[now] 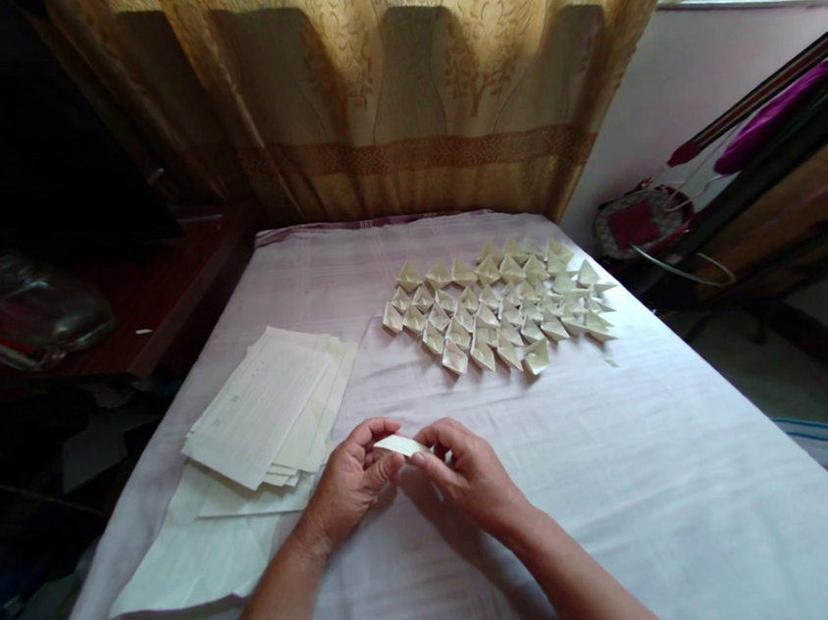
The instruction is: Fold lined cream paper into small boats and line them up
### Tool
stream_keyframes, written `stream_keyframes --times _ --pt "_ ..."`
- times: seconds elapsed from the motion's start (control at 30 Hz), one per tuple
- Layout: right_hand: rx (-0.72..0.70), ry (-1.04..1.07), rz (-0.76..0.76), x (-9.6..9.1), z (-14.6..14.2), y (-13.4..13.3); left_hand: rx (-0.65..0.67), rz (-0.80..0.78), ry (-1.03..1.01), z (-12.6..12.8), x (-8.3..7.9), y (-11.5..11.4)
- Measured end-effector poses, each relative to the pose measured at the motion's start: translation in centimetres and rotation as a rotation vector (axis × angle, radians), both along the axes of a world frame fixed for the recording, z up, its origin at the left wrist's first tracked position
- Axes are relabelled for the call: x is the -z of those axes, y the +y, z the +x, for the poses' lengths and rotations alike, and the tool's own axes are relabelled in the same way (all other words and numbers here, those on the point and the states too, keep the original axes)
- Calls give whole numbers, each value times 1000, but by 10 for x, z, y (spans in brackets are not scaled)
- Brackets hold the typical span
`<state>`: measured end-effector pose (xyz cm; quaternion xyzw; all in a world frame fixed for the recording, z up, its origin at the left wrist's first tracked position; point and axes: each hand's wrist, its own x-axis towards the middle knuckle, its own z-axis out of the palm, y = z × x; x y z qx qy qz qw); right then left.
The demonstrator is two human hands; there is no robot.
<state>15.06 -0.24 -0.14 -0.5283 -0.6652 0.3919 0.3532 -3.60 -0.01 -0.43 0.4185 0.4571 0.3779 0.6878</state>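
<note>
A small folded piece of paper is pinched between my two hands, above the front middle of the cloth-covered table. My left hand grips its left end with thumb and fingers. At its right end, the thumb and curled fingers of my right hand close on it. Beyond my hands, several small folded paper boats stand in close rows. To the left of my left hand lies a stack of paper sheets, some printed, with a larger loose sheet partly under it.
The pale tablecloth has light wrinkles. Gold curtains hang behind the far edge. A dark wooden cabinet with a clear plastic bag adjoins the left side. A patterned bag is beyond the right edge.
</note>
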Motion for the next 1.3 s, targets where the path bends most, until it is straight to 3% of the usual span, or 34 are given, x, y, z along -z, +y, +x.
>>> stream_keyframes --times 0.27,0.53,0.87,1.17,1.3 --pt "-12 397 -368 1 -11 -1 -24 -99 -160 5 -8 -1" --pt "58 559 -589 -10 -17 -5 -100 -123 -183 11 -13 0" --pt "113 642 -659 -9 -22 -3 -113 -103 -148 13 -11 -1" --pt "44 615 -706 -13 -20 -2 -54 -135 -146 11 -10 0" --pt "-4 503 -555 -9 -13 -4 -186 -173 -235 10 -9 4"
